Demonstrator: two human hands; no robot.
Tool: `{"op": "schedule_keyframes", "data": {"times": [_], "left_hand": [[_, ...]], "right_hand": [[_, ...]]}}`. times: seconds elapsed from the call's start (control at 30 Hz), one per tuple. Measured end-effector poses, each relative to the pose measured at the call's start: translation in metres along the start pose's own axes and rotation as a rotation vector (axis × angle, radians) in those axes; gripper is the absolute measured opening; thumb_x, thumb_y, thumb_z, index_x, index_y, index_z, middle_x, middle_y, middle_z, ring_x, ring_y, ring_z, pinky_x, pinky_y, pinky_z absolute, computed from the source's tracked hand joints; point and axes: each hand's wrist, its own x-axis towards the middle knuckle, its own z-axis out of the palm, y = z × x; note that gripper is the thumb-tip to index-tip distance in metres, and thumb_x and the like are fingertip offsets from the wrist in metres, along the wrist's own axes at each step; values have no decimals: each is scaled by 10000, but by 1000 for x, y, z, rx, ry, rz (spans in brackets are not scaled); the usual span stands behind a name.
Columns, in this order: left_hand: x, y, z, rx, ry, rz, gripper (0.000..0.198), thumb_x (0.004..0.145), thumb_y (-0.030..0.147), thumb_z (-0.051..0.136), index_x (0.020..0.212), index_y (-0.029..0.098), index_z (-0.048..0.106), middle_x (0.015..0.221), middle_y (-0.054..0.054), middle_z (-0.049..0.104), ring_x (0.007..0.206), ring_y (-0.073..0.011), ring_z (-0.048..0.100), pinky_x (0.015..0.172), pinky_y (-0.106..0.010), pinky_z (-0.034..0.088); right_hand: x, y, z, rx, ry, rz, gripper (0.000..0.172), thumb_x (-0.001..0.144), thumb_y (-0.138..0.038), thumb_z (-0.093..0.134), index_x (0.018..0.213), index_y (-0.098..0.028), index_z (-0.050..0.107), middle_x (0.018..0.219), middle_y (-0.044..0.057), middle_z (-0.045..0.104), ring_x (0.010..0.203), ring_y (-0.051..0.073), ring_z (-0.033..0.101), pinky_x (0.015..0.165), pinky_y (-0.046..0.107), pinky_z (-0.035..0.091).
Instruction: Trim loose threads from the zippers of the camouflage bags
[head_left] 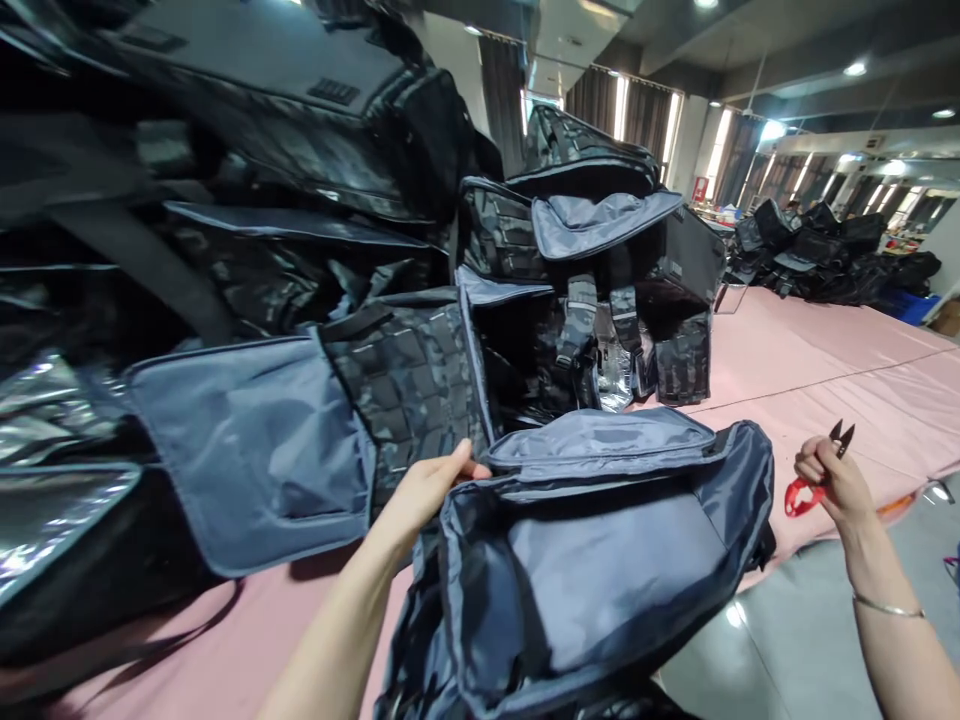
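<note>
A dark camouflage bag with a grey-blue lining (pixel 600 560) lies open at the near edge of the pink table (pixel 810 370). My left hand (pixel 427 490) grips its upper left rim, thumb on top. My right hand (pixel 829 480) is raised to the right of the bag, apart from it, and holds small red-handled thread snips (pixel 814 475) with the black blades pointing up. A thin bracelet sits on that wrist.
A tall pile of the same black and grey bags (pixel 285 300) fills the left and back of the table. More bags (pixel 832 255) are heaped at the far right. Grey floor (pixel 810 630) shows at the lower right.
</note>
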Motion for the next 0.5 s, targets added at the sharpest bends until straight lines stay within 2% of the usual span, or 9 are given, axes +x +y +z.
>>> {"op": "schedule_keyframes", "data": {"times": [0.1,0.2,0.33,0.43,0.5], "left_hand": [[6,0,1,-40,-111,-17,600,624,697,517,664,116,661,588,-54,645,521,-154,551,529,-247,416],[13,0,5,-136,-156,-8,518,611,634,597,622,119,653,604,-60,650,543,-149,561,554,-245,426],[16,0,15,-351,-66,39,422,567,539,693,617,126,623,579,-31,626,517,-124,545,531,-229,414],[16,2,21,-435,43,148,393,562,493,715,672,131,611,551,1,603,516,-102,531,531,-208,402],[15,4,23,-435,67,215,394,565,487,713,689,130,601,542,10,594,503,-94,516,524,-206,394]], "right_hand": [[41,19,-4,-141,37,118,348,617,-469,728,707,-153,613,548,-5,464,469,99,446,427,218,388],[65,35,11,-332,-47,322,355,555,-460,732,684,-146,629,611,66,586,544,175,544,525,295,466],[84,36,52,-454,-272,488,224,546,-347,716,603,-144,639,661,103,645,622,215,589,623,335,491],[94,25,80,-476,-351,520,235,636,-353,650,638,-119,670,600,91,627,548,176,577,554,295,472],[97,20,91,-501,-444,522,256,647,-355,647,686,-105,689,586,91,621,506,156,566,499,260,448]]}}
